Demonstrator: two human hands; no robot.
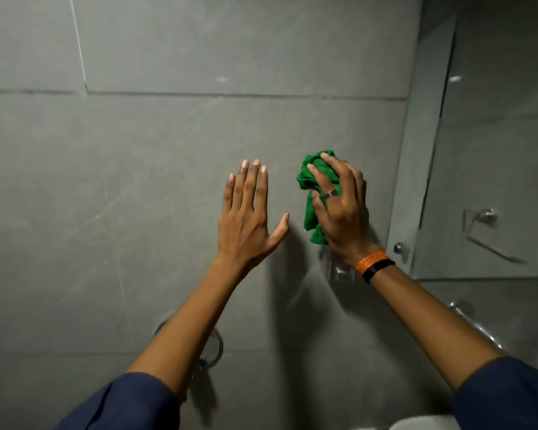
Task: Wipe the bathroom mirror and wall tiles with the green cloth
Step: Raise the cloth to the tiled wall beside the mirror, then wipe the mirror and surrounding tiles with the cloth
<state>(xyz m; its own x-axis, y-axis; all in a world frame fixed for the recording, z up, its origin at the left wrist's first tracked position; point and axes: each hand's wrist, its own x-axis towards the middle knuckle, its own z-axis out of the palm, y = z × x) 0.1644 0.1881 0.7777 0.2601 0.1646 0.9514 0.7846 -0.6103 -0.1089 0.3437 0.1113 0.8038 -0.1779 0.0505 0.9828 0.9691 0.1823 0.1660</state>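
Grey wall tiles (174, 187) filled the view. Left hand (246, 212) was spread flat against them, right hand (339, 209) bunched the green cloth (311, 212) beside the mirror (485, 150). I'd flatten that cloth out, overlap strokes.

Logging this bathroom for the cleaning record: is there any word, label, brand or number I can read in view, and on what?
None readable.
The orange wristband on the right hand bears a pale pattern, too blurred to tell if it is text.
The green cloth, the wall tiles, the mirror and the ring show no lettering.
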